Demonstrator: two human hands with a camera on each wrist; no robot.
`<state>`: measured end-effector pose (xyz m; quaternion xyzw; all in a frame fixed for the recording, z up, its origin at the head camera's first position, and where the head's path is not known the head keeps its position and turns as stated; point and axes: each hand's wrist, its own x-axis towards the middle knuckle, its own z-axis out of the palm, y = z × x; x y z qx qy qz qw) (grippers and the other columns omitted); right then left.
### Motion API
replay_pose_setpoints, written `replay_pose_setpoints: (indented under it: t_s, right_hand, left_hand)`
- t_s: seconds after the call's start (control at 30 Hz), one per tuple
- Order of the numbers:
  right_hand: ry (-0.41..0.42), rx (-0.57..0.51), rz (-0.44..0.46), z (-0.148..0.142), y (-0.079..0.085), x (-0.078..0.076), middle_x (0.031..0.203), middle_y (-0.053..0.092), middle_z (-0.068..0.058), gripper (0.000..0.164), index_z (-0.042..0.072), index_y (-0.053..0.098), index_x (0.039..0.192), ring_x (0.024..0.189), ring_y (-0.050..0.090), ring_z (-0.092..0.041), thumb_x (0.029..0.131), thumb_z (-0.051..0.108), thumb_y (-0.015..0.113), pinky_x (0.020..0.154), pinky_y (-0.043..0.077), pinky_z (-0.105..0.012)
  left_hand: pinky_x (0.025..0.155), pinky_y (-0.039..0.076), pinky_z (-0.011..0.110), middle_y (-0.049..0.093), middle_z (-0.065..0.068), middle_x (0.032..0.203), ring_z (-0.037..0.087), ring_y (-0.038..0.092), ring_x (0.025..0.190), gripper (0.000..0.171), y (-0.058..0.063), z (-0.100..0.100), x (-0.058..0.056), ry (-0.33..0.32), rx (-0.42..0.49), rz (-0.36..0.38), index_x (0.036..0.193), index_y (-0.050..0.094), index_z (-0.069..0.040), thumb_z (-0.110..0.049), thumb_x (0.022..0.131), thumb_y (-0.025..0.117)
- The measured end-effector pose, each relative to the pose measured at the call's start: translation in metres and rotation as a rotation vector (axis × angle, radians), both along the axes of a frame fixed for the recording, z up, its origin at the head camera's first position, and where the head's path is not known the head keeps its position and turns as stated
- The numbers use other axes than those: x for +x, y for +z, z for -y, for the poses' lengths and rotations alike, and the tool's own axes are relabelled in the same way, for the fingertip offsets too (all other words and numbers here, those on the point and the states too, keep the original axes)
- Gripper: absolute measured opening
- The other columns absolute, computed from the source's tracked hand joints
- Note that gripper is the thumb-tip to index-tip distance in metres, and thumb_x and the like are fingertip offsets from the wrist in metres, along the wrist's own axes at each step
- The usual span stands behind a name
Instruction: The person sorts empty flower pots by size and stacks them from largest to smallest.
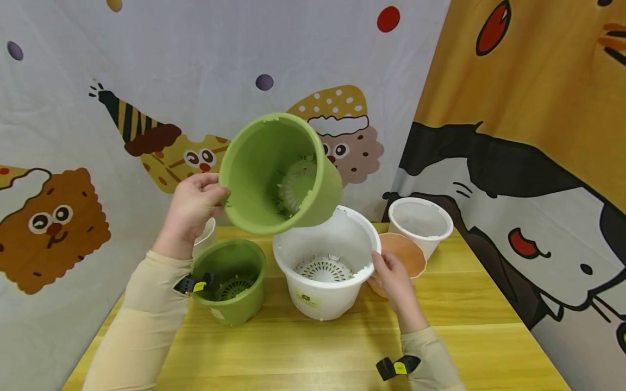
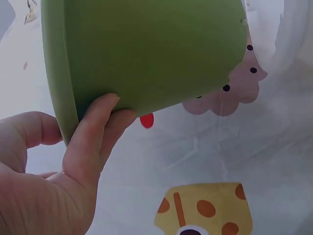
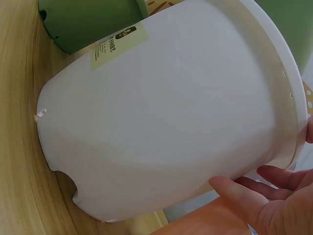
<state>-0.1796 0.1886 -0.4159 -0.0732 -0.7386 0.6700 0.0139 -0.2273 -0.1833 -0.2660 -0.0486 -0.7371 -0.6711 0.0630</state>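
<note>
Cream fabric sleeves (image 1: 146, 320), left fingers (image 2: 88, 132) pinching raised round green plastic pot (image 1: 266, 168), right fingers (image 3: 242, 193) gripping round white plastic pot (image 1: 337, 301)

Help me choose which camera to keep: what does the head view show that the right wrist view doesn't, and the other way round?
Only the head view shows the left grip holding the rim of the raised green pot, and the slotted floor inside the large white pot.

Only the right wrist view shows the curved notch at the white pot's base.

Both show the pot's label, the right grip at its rim, the smaller green pot, the orange pot and the wooden tabletop.
</note>
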Motion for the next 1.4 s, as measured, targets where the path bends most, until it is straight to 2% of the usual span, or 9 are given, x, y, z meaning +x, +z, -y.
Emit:
replay_pose_setpoints:
  t_s: [0.1, 0.2, 0.3, 0.37, 0.63, 0.83, 1.1, 1.4]
  right_hand:
    - [-0.001, 0.002, -0.007, 0.000, 0.000, 0.000, 0.138, 0.047, -0.031, 0.051, -0.011, 0.043, 0.140, 0.122, 0.050, -0.043, 0.106, 0.027, 0.047, 0.092, 0.054, -0.044]
    - [0.000, 0.010, -0.006, 0.000, 0.000, 0.001, 0.139, 0.046, -0.031, 0.052, -0.011, 0.043, 0.140, 0.123, 0.050, -0.043, 0.106, 0.028, 0.047, 0.093, 0.054, -0.044]
    - [-0.006, 0.016, -0.001, 0.000, -0.001, 0.000, 0.139, 0.046, -0.031, 0.052, -0.010, 0.043, 0.140, 0.122, 0.051, -0.041, 0.106, 0.029, 0.047, 0.092, 0.054, -0.044]
    - [-0.011, 0.018, -0.002, -0.001, -0.002, 0.000, 0.138, 0.047, -0.031, 0.052, -0.011, 0.044, 0.140, 0.120, 0.052, -0.039, 0.106, 0.029, 0.047, 0.092, 0.054, -0.043]
    - [-0.009, 0.004, -0.031, 0.000, -0.003, 0.000, 0.131, 0.050, -0.031, 0.049, -0.012, 0.046, 0.137, 0.106, 0.058, -0.026, 0.106, 0.026, 0.047, 0.087, 0.057, -0.036]
    - [0.002, -0.005, -0.035, 0.000, -0.002, 0.001, 0.133, 0.049, -0.032, 0.049, -0.012, 0.045, 0.137, 0.114, 0.055, -0.035, 0.106, 0.026, 0.046, 0.089, 0.056, -0.037]
    - [0.002, -0.008, -0.026, 0.000, -0.002, 0.001, 0.133, 0.050, -0.031, 0.049, -0.012, 0.045, 0.137, 0.114, 0.055, -0.035, 0.106, 0.025, 0.046, 0.090, 0.056, -0.039]
    - [0.009, -0.010, -0.028, 0.000, -0.001, 0.002, 0.134, 0.049, -0.032, 0.049, -0.013, 0.044, 0.138, 0.116, 0.054, -0.037, 0.106, 0.025, 0.046, 0.091, 0.055, -0.040]
  left_hand:
    - [0.069, 0.060, 0.027, 0.071, 0.000, 0.092, 0.010, 0.069, 0.076, 0.041, 0.001, -0.005, 0.000, -0.027, -0.031, 0.009, 0.131, 0.049, 0.016, 0.002, 0.093, 0.052]
    - [0.072, 0.060, 0.028, 0.070, 0.015, 0.106, 0.010, 0.069, 0.078, 0.041, 0.002, -0.011, -0.001, -0.050, -0.071, 0.031, 0.132, 0.050, 0.014, 0.002, 0.093, 0.053]
    - [0.075, 0.060, 0.029, 0.062, 0.029, 0.120, 0.010, 0.069, 0.080, 0.043, 0.004, -0.017, -0.001, -0.082, -0.119, 0.046, 0.135, 0.049, 0.013, 0.001, 0.093, 0.054]
    - [0.075, 0.060, 0.028, 0.059, 0.033, 0.124, 0.009, 0.069, 0.079, 0.045, 0.005, -0.021, -0.002, -0.104, -0.143, 0.054, 0.136, 0.049, 0.013, 0.001, 0.093, 0.054]
    - [0.074, 0.060, 0.029, 0.059, 0.030, 0.126, 0.013, 0.068, 0.078, 0.046, 0.006, -0.034, -0.003, -0.162, -0.170, 0.100, 0.138, 0.046, 0.012, 0.004, 0.093, 0.054]
    - [0.073, 0.060, 0.029, 0.061, 0.031, 0.122, 0.016, 0.067, 0.079, 0.039, 0.001, -0.041, -0.005, -0.181, -0.214, 0.122, 0.133, 0.050, 0.013, 0.004, 0.094, 0.053]
    - [0.070, 0.061, 0.031, 0.064, 0.029, 0.117, 0.024, 0.068, 0.082, 0.037, -0.005, -0.049, -0.008, -0.188, -0.323, 0.102, 0.129, 0.053, 0.013, 0.002, 0.093, 0.056]
    - [0.069, 0.061, 0.032, 0.064, 0.029, 0.116, 0.027, 0.068, 0.082, 0.040, -0.011, -0.058, -0.013, -0.197, -0.345, 0.126, 0.130, 0.053, 0.013, 0.003, 0.091, 0.057]
